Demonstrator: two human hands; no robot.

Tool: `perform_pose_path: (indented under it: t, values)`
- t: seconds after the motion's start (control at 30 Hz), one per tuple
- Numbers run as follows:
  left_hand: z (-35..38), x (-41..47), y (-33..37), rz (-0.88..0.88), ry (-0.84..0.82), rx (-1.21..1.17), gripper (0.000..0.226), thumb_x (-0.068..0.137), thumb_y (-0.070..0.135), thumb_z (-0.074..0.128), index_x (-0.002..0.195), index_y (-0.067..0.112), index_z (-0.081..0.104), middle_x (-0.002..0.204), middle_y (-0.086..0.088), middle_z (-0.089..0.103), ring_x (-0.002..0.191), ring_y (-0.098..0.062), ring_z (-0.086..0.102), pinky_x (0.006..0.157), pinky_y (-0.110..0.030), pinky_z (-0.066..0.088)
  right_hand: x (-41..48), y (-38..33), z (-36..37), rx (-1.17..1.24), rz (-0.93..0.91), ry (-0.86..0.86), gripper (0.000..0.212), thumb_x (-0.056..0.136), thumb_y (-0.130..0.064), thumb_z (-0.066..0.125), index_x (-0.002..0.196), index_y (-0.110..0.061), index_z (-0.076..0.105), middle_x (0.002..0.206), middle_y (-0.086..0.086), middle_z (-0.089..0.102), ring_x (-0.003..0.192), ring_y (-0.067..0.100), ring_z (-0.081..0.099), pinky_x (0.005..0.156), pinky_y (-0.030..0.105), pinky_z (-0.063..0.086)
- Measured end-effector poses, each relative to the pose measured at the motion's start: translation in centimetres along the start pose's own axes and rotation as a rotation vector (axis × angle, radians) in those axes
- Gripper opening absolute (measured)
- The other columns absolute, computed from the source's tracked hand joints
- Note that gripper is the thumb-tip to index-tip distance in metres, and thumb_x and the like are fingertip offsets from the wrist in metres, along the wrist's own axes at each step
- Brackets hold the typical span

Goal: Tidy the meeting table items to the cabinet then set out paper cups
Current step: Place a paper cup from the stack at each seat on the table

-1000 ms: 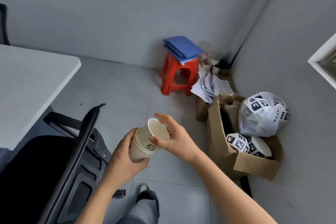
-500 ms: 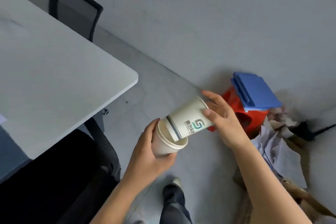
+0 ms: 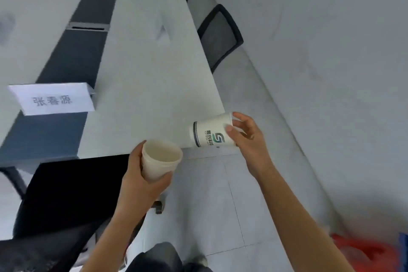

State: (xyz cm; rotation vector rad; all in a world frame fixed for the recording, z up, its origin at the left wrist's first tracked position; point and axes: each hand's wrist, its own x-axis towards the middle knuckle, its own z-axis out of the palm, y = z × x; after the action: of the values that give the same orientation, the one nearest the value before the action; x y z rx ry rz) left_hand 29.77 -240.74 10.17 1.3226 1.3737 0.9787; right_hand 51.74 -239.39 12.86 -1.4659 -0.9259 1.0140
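Gripping empty paper cup, left hand fingers curled round it, right hand fingers pinching sideways printed cup

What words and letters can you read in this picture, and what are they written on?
"张春源": on the white name card standing on the table.
"S": a big logo letter on the paper cup held in the right hand.
Small characters beside that logo: too blurred to read.
The other cup, held in the left hand: no print shows on it.
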Motion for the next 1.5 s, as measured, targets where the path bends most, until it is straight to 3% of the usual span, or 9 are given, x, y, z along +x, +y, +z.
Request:
perform_pose_path:
  t: [0.23, 0.37, 0.5, 0.67, 0.97, 1.17, 1.3, 1.4, 1.5]
  values:
    - [-3.6, 1.4, -1.3, -0.069, 0.365, 0.008, 0.082, 0.072, 0.001, 0.071, 0.139, 0.021, 0.027, 0.121, 0.003, 0.046, 0.109, -0.016, 0.049, 0.087, -0.023, 0.041, 7.2, 2.4, 9.5, -0.271, -0.013, -0.347, 0.056, 0.077, -0.022, 0.068, 0.125, -0.027, 0.041, 0.129, 0.001, 0.044, 0.111, 0.018, 0.049, 0.093, 0.031, 0.045]
    - [-4.5, 3.0, -1.6, -0.065, 0.439, -0.019, 0.082, 0.073, 0.002, 0.070, 0.140, 0.022, 0.026, 0.118, 0.005, 0.044, 0.107, -0.013, 0.048, 0.071, -0.006, 0.039, 10.5, 2.7, 13.9, -0.416, -0.113, -0.413, 0.070, 0.074, -0.019, 0.070, 0.132, -0.023, 0.032, 0.132, 0.004, 0.034, 0.108, 0.012, 0.038, 0.088, 0.023, 0.033]
    - [-5.7, 4.8, -1.1, -0.045, 0.488, -0.052, 0.082, 0.074, 0.002, 0.069, 0.141, 0.020, 0.024, 0.119, 0.006, 0.042, 0.108, -0.012, 0.046, 0.084, -0.019, 0.037, 13.7, 4.0, 17.5, -0.643, -0.197, -0.489, 0.080, 0.071, -0.022, 0.073, 0.136, -0.020, 0.026, 0.135, 0.012, 0.031, 0.120, 0.025, 0.038, 0.096, 0.029, 0.036]
    - [-6.6, 5.9, -1.2, -0.048, 0.544, -0.064, 0.076, 0.074, 0.003, 0.069, 0.137, 0.019, 0.031, 0.110, 0.010, 0.050, 0.098, -0.008, 0.051, 0.066, -0.008, 0.037, 15.6, 6.1, 20.6, -0.862, -0.189, -0.601, 0.080, 0.075, -0.027, 0.070, 0.138, -0.023, 0.021, 0.137, 0.015, 0.028, 0.125, 0.030, 0.034, 0.099, 0.036, 0.037]
    - [-6.4, 7.0, -1.5, -0.048, 0.637, -0.103, 0.062, 0.072, 0.002, 0.071, 0.115, 0.032, 0.037, 0.097, 0.023, 0.050, 0.090, -0.009, 0.053, 0.068, -0.013, 0.041, 16.3, 7.3, 21.4, -1.058, -0.246, -0.731, 0.074, 0.080, -0.042, 0.062, 0.138, -0.023, 0.019, 0.142, 0.013, 0.023, 0.129, 0.031, 0.027, 0.099, 0.039, 0.039]
    - [-5.9, 8.7, -0.9, -0.025, 0.589, -0.084, 0.062, 0.072, -0.003, 0.069, 0.111, 0.032, 0.037, 0.095, 0.024, 0.050, 0.087, 0.001, 0.053, 0.064, -0.012, 0.043, 16.2, 2.8, 19.9, -0.930, -0.365, -0.674, 0.057, 0.090, -0.045, 0.043, 0.137, -0.020, 0.024, 0.147, 0.010, 0.021, 0.134, 0.027, 0.021, 0.108, 0.041, 0.030]
    - [-4.5, 10.2, -0.7, 0.003, 0.453, -0.064, 0.072, 0.070, -0.004, 0.070, 0.095, 0.056, 0.039, 0.092, 0.024, 0.059, 0.089, 0.003, 0.057, 0.080, -0.024, 0.044, 14.4, -0.9, 17.7, -0.718, -0.403, -0.729, 0.051, 0.091, -0.036, 0.046, 0.136, -0.019, 0.029, 0.145, 0.003, 0.028, 0.134, 0.016, 0.024, 0.108, 0.031, 0.026]
    - [-2.3, 11.8, -0.5, 0.050, 0.319, -0.015, 0.083, 0.067, -0.005, 0.071, 0.089, 0.068, 0.039, 0.091, 0.040, 0.056, 0.091, 0.014, 0.054, 0.080, -0.018, 0.044, 13.1, -2.0, 15.1, -0.655, -0.385, -0.790, 0.057, 0.088, -0.032, 0.054, 0.136, -0.018, 0.028, 0.144, 0.002, 0.029, 0.132, 0.014, 0.027, 0.109, 0.030, 0.025]
    - [0.9, 13.0, -0.5, 0.093, 0.190, 0.028, 0.082, 0.066, -0.007, 0.071, 0.106, 0.057, 0.039, 0.102, 0.028, 0.055, 0.099, -0.001, 0.056, 0.077, -0.011, 0.042, 12.6, -1.7, 11.9, -0.613, -0.296, -0.742, 0.067, 0.080, -0.036, 0.063, 0.136, -0.022, 0.028, 0.142, 0.000, 0.031, 0.127, 0.013, 0.034, 0.104, 0.028, 0.032]
